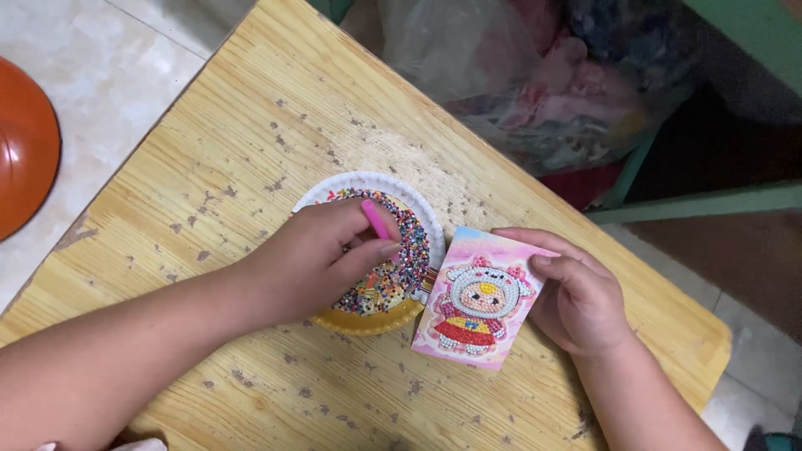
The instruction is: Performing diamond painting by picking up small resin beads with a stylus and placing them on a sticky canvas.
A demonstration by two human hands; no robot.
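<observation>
Scuffed wooden table (251,150) up top. Left hand (313,259) pinches a pink pen (376,220), tip down over the paper plate (434,230) of beads, I think touching them. Right hand (576,301) grips the picture card (476,305) edge, just right of the plate, long axis running away from the person.

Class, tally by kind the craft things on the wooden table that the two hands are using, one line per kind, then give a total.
Paper plate of mixed beads: 1
Pink pen tool, in the left hand: 1
Pink picture card of a cartoon figure, held by the right hand: 1
Total: 3
</observation>
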